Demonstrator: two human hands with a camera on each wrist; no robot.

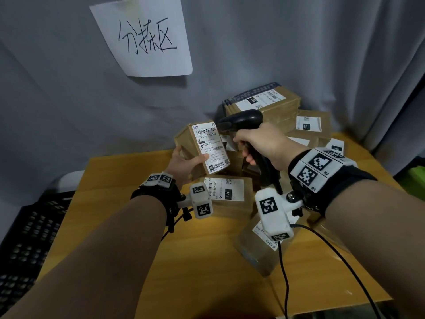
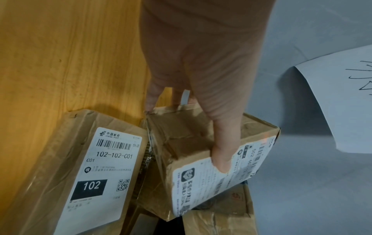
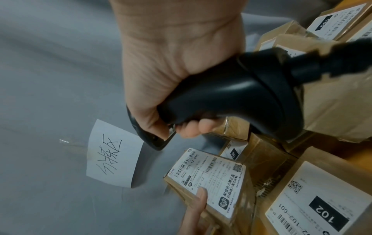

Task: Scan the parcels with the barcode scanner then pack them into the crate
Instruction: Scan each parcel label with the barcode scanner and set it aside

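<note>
Head view: left hand (image 1: 184, 165) holds parcel (image 1: 202, 146); right hand (image 1: 259, 146) aims scanner (image 1: 241, 122).

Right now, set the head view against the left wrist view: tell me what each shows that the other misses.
Head only: the right hand gripping the scanner, aimed at the held parcel's label; the black crate left of the table; the far stack of parcels.

Left wrist only: the creased, taped end of the held parcel under the thumb.

Both: the left hand holding the 502 parcel, the 102 parcel on the table, and the paper sign.
</note>
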